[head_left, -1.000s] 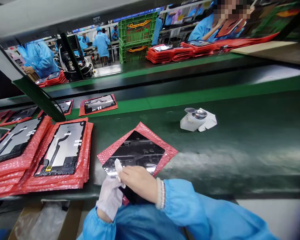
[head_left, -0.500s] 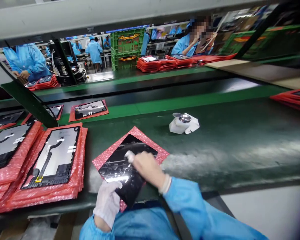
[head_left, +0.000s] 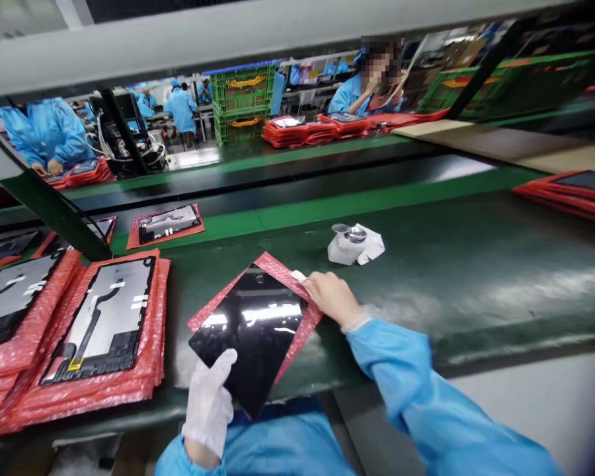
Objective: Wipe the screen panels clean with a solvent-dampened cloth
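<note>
While left fingers [head_left: 225,362] hold a panel [head_left: 258,330], right fingers [head_left: 314,285] pinch a wad [head_left: 298,275].

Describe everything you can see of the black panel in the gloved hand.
The black panel is thin, flat and rectangular, with a glossy, glass-like face carrying bright reflections. It sits diagonally over red bubble wrap, its near corner showing past the bench's front edge. The gloved left hand holds its near-left edge, thumb on top. Whether it's lifted slightly is unclear; its underside is hidden.
</note>
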